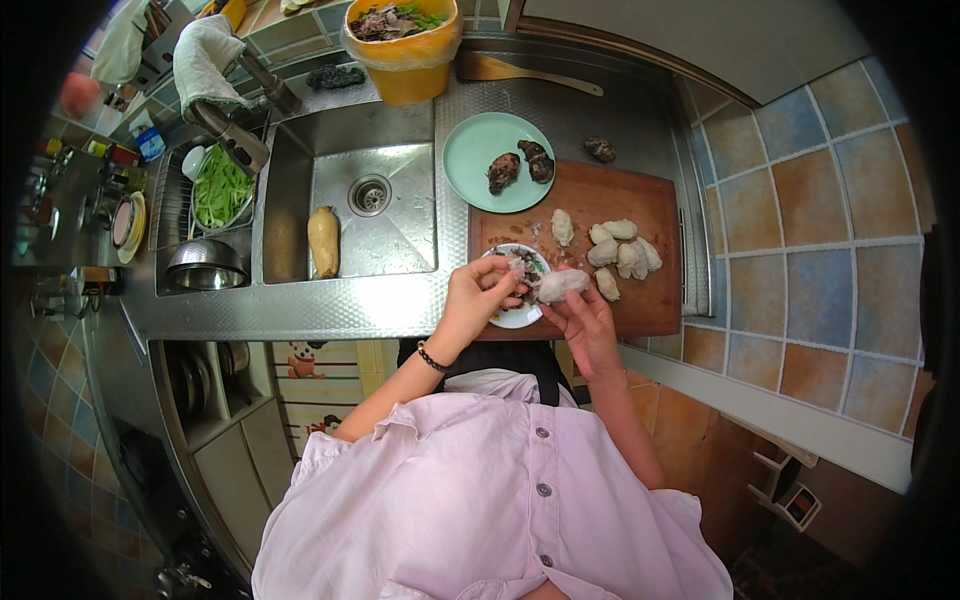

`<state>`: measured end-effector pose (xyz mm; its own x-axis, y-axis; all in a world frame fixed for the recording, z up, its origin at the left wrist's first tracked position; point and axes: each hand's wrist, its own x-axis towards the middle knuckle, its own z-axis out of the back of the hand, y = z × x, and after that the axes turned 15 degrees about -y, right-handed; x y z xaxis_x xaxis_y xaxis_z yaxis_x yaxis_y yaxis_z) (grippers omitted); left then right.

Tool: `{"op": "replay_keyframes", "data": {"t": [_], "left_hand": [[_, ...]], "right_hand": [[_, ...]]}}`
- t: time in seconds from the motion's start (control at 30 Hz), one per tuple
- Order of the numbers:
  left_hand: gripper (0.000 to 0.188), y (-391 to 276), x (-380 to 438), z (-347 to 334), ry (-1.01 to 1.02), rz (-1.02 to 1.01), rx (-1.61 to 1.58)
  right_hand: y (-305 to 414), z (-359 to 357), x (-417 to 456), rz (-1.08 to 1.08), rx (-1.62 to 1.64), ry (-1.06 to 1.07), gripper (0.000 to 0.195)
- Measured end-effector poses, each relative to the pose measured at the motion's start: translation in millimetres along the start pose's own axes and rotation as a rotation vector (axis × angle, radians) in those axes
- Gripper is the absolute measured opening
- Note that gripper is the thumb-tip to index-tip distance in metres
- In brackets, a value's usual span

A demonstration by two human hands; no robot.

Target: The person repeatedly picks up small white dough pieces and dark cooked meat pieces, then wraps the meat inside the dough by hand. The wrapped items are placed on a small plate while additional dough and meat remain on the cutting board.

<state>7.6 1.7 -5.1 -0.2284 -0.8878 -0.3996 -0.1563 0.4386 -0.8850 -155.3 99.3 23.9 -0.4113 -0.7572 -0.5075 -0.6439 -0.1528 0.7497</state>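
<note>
Over the near left part of a wooden cutting board (652, 311), my right hand (592, 330) holds a peeled, whitish taro corm (562, 286). At its left end, my left hand (480, 292) pinches a small pale scrap of peel (516, 265). Below my hands lies a small white plate (521, 318) with dark peelings, partly hidden by my fingers. Several peeled corms (602, 253) are grouped to the right on the board, and single ones lie apart from them. Two dark unpeeled corms (503, 174) rest on a mint-green plate (469, 161) that overlaps the board's far left corner.
One more unpeeled corm (600, 149) sits behind the board. A wooden spatula (525, 71) lies by a lined yellow bin (409, 75) of scraps. To the left, the steel sink (405, 240) contains a pale root vegetable (324, 242). Leafy greens (223, 187) and a metal bowl (206, 264) stand beyond.
</note>
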Motion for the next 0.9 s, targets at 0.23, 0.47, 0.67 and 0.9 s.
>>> {"op": "replay_keyframes", "data": {"t": [0.23, 0.47, 0.67, 0.9], "left_hand": [[0.032, 5.0, 2.4, 5.6, -0.022, -0.766, 0.748], [0.025, 3.8, 7.8, 14.4, 0.096, -0.837, 0.960], [0.031, -0.8, 8.3, 5.7, 0.074, -0.750, 0.507], [0.042, -5.0, -0.5, -3.8, 0.123, -0.526, 0.395]], "right_hand": [[-11.3, 21.6, 10.6, -0.155, 0.240, -0.037, 0.028], [-9.3, 14.1, 13.5, -0.309, 0.331, -0.080, 0.030], [-13.6, 15.5, 16.0, -0.306, 0.279, -0.109, 0.032], [-14.5, 4.7, 5.8, -0.287, 0.214, -0.146, 0.028]]}}
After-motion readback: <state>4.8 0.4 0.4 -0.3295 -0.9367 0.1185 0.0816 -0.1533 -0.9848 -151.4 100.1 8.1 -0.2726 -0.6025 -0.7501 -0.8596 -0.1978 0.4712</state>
